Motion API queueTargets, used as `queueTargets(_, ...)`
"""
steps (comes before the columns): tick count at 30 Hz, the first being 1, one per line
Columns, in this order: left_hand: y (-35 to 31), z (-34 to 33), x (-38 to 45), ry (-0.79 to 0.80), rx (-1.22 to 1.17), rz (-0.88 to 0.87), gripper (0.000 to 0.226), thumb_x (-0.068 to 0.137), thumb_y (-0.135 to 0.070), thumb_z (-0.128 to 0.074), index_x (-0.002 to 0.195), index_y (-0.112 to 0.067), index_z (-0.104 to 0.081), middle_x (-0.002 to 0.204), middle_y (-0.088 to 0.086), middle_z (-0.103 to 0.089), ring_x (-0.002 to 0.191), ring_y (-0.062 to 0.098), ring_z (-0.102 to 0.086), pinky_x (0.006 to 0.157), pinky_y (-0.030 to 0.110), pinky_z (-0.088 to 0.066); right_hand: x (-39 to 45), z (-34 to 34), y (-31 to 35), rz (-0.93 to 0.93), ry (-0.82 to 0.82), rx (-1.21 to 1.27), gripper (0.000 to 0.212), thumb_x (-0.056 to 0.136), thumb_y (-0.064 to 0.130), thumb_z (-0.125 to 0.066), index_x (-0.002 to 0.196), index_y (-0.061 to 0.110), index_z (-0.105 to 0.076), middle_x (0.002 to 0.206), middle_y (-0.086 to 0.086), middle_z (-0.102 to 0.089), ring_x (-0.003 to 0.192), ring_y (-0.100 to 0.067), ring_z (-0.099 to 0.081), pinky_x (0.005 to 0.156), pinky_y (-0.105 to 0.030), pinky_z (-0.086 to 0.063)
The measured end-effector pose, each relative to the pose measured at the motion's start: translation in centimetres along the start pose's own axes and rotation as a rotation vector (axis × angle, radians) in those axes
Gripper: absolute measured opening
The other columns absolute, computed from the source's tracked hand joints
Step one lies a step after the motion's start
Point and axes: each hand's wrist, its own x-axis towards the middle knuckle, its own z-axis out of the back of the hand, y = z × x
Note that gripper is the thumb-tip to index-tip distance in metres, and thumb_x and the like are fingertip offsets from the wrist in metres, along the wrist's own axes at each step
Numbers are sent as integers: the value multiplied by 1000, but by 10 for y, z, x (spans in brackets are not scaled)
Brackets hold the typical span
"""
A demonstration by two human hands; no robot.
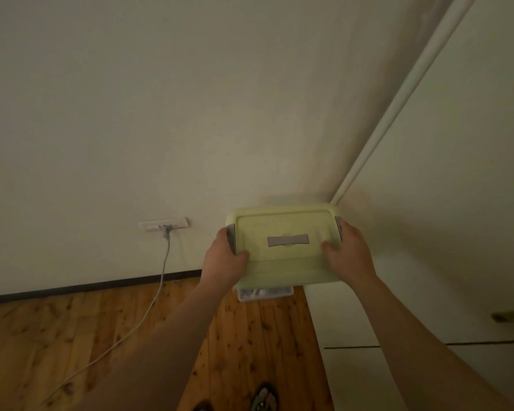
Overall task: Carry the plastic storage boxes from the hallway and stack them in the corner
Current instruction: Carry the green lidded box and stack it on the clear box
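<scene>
A plastic storage box with a pale green lid and grey side clips is held in front of me, close to the room's corner. My left hand grips its left side, thumb on the lid. My right hand grips its right side, thumb also on the lid. Under it the edge of a clear box shows, with small items inside. Whether the two boxes touch is hidden by the lid.
The white wall carries a socket strip with a plug and a white cable running down across the wooden floor. A white cabinet or door face rises on the right. My sandalled foot is below.
</scene>
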Motion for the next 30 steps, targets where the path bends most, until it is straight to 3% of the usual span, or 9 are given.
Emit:
queueTargets(10,58,-58,79,18,25,9,63,87,-27,-64,142,-16,-35,128,2,-55,110,24,-55,84,35,-48,66,-85,-48,-27,22,-10,69,90,25,-61,152,17,-31,147,-10,-39,129,-30,-45,105,-37,-38)
queueTargets(20,187,-169,164,35,52,-4,63,87,-30,-65,140,-12,-37,124,4,-55,100,19,-53,75,29,-42,129,-234,-147,-24,44,6,66,83,25,-59,146,20,-40,137,-9,-50,121,-29,-52,100,-40,-45)
queueTargets(26,255,-232,203,35,37,-13,66,86,-32,-66,142,-13,-36,129,4,-54,111,24,-55,84,35,-49,156,-315,-208,-24,44,4,67,87,23,-61,149,17,-36,141,-10,-46,125,-30,-49,102,-38,-41)
queueTargets(30,297,-273,222,30,35,-18,67,86,-32,-65,143,-13,-34,130,4,-53,112,23,-54,79,30,-45,173,-361,-248,-14,55,3,69,89,24,-61,151,19,-33,146,-9,-44,128,-30,-47,104,-37,-39)
